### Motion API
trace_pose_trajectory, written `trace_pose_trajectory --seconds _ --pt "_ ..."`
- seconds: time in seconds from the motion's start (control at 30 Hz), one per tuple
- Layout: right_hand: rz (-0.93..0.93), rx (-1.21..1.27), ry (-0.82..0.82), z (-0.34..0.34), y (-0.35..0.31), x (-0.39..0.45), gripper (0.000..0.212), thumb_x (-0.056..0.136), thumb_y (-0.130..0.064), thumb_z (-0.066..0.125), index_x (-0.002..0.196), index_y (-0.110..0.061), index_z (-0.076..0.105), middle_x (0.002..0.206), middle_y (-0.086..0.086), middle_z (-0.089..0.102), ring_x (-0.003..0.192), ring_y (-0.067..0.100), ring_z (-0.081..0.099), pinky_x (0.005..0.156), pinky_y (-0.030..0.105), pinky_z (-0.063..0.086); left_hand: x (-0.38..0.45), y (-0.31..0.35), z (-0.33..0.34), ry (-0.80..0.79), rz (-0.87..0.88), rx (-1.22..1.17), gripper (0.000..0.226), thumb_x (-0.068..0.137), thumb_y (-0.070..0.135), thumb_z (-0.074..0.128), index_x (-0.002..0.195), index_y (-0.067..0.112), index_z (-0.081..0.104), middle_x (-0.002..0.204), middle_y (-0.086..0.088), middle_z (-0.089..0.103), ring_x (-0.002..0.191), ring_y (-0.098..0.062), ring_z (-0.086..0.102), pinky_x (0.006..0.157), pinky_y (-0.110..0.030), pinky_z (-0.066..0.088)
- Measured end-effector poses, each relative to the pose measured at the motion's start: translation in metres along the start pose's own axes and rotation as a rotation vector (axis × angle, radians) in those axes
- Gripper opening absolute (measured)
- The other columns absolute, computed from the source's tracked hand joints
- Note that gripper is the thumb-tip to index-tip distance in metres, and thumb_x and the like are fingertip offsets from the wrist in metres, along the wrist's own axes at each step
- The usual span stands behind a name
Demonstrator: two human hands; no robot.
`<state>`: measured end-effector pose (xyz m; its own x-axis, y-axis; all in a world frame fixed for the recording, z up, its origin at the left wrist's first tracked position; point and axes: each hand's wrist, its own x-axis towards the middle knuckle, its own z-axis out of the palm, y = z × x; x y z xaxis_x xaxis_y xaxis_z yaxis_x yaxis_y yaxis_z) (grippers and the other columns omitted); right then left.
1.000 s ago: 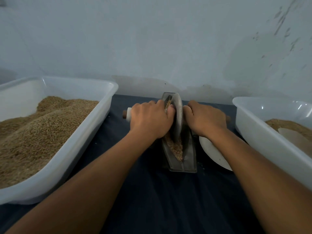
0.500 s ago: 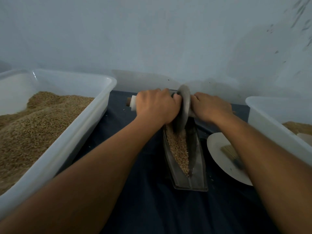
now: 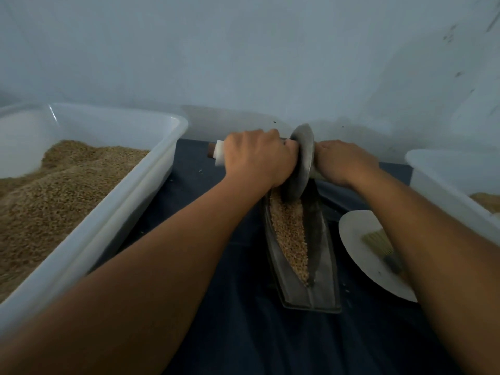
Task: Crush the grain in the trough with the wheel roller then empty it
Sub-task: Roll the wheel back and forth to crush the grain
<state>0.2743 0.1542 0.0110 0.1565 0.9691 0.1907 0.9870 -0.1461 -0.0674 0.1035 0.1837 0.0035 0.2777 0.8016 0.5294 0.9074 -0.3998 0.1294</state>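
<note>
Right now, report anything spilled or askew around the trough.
A few stray grains lie on the dark cloth left of the trough, more by its near right corner. The wheel roller leans slightly. Nothing else stands out.

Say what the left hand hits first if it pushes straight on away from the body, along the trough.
Probably the wall. The left hand grips the roller handle near the trough's far end; nothing shows between knuckles and wall, though depth there is unclear.

2 hands (image 3: 259,158), 2 tubs (image 3: 113,212), 1 trough (image 3: 322,272), 1 roller (image 3: 301,163), 1 plate (image 3: 359,250), 1 brush (image 3: 378,242)
</note>
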Motion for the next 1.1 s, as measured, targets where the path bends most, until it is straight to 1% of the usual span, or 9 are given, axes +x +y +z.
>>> trace_pose_trajectory --seconds 0.07,0.17,0.27,0.37,0.5,0.7,0.83,0.93,1.1 --pt "0.016 0.007 0.024 0.000 -0.002 -0.005 0.050 0.099 -0.047 0.017 0.103 -0.026 0.062 0.115 0.008 0.064 0.080 0.026 0.046 0.066 0.036 0.033 -0.003 0.000 -0.001 0.005 -0.006 0.007 0.045 0.093 0.051 0.020 0.071 0.024 0.048 0.064 0.002 0.046 0.053 -0.017 0.038 0.058 -0.034 0.030" --pt "0.053 0.028 0.072 0.000 -0.006 -0.015 0.053 0.099 -0.050 0.015 0.095 -0.026 0.062 0.099 0.006 0.062 0.073 0.024 0.046 0.058 0.033 0.030 -0.010 0.000 -0.003 0.010 0.000 -0.001 0.043 0.094 0.051 0.020 0.068 0.025 0.043 0.062 0.003 0.045 0.052 -0.017 0.038 0.056 -0.034 0.026" --pt "0.084 0.024 0.143 0.001 -0.011 -0.026 0.051 0.096 -0.051 0.015 0.084 -0.027 0.059 0.078 0.000 0.052 0.062 0.016 0.041 0.053 0.030 0.023 -0.018 -0.001 -0.006 -0.004 0.019 -0.010 0.041 0.094 0.051 0.019 0.073 0.025 0.042 0.062 0.003 0.044 0.052 -0.017 0.038 0.057 -0.034 0.029" --pt "0.091 0.005 0.217 0.001 -0.016 -0.038 0.050 0.093 -0.052 0.015 0.078 -0.026 0.055 0.068 -0.004 0.047 0.058 0.013 0.040 0.052 0.029 0.021 -0.029 -0.004 -0.010 -0.015 0.021 -0.020 0.040 0.094 0.051 0.017 0.079 0.024 0.043 0.063 0.003 0.041 0.054 -0.019 0.038 0.060 -0.036 0.030" --pt "0.061 -0.034 0.305 0.002 -0.020 -0.051 0.047 0.095 -0.051 0.017 0.075 -0.025 0.050 0.062 -0.005 0.046 0.054 0.012 0.038 0.050 0.029 0.018 -0.042 -0.007 -0.016 -0.028 0.028 -0.015 0.043 0.094 0.052 0.015 0.086 0.024 0.047 0.073 -0.001 0.051 0.063 -0.026 0.048 0.062 -0.038 0.033" --pt "0.035 -0.052 0.360 0.005 -0.022 -0.071 0.045 0.094 -0.051 0.016 0.076 -0.025 0.049 0.059 -0.007 0.041 0.051 0.012 0.032 0.050 0.031 0.016 -0.060 -0.005 -0.028 -0.004 0.039 0.003 0.047 0.094 0.053 0.013 0.086 0.023 0.049 0.075 -0.004 0.060 0.062 -0.025 0.051 0.062 -0.038 0.034" --pt "-0.004 -0.084 0.403 0.004 -0.025 -0.090 0.047 0.094 -0.050 0.013 0.074 -0.024 0.046 0.062 -0.005 0.046 0.055 0.022 0.041 0.060 0.036 0.028 -0.073 -0.005 -0.035 -0.001 0.056 -0.006 0.041 0.096 0.052 0.015 0.084 0.025 0.043 0.078 -0.004 0.064 0.062 -0.025 0.049 0.060 -0.036 0.029" --pt "-0.053 -0.120 0.441 0.002 -0.031 -0.104 0.045 0.096 -0.048 0.014 0.075 -0.023 0.045 0.064 -0.006 0.047 0.058 0.023 0.045 0.063 0.036 0.031 -0.084 -0.009 -0.040 0.020 0.051 0.008 0.043 0.095 0.054 0.012 0.084 0.026 0.044 0.076 -0.001 0.063 0.058 -0.022 0.043 0.053 -0.034 0.016" --pt "-0.105 -0.114 0.439 -0.002 -0.033 -0.117 0.040 0.100 -0.045 0.021 0.075 -0.024 0.042 0.063 -0.009 0.039 0.060 0.021 0.044 0.064 0.037 0.032 -0.099 -0.010 -0.050 0.028 0.070 -0.006 0.050 0.093 0.056 0.008 0.082 0.026 0.047 0.078 0.001 0.064 0.059 -0.021 0.043 0.054 -0.035 0.016"
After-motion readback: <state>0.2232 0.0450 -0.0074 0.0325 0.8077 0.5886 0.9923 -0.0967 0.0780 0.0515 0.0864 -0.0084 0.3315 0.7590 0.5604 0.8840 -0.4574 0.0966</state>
